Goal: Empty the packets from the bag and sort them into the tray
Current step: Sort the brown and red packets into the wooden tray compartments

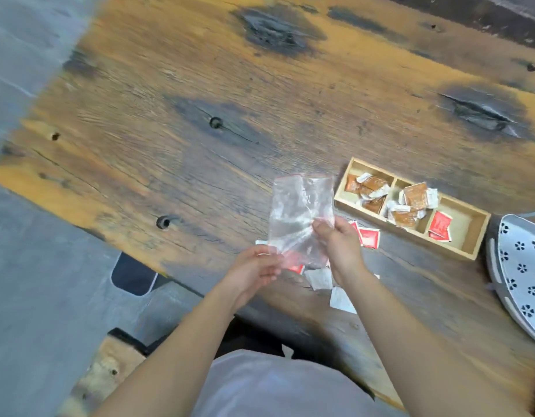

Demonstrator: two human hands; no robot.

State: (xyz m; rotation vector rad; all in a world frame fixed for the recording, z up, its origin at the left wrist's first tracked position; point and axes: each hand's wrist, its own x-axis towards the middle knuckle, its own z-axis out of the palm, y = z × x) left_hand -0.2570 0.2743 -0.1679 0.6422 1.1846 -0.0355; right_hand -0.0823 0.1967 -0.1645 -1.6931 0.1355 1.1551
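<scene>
Here the clear bag (301,216) with a red zip strip is held up above the near edge of the tabletop (176,121), pinched by both hands, left (254,273) and right (340,245). Red and white packets (369,237) lie loose under it. The wooden tray (468,249) stands just right; print unreadable. Far side lies open.

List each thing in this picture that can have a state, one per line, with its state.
Clear plastic zip bag: held up, looks empty.
Left hand: grip on bag.
Right hand: grip on bag.
Three-compartment wooden tray: partly filled, all compartments.
Red packets on table: unsorted.
White packets on table: unsorted.
</scene>
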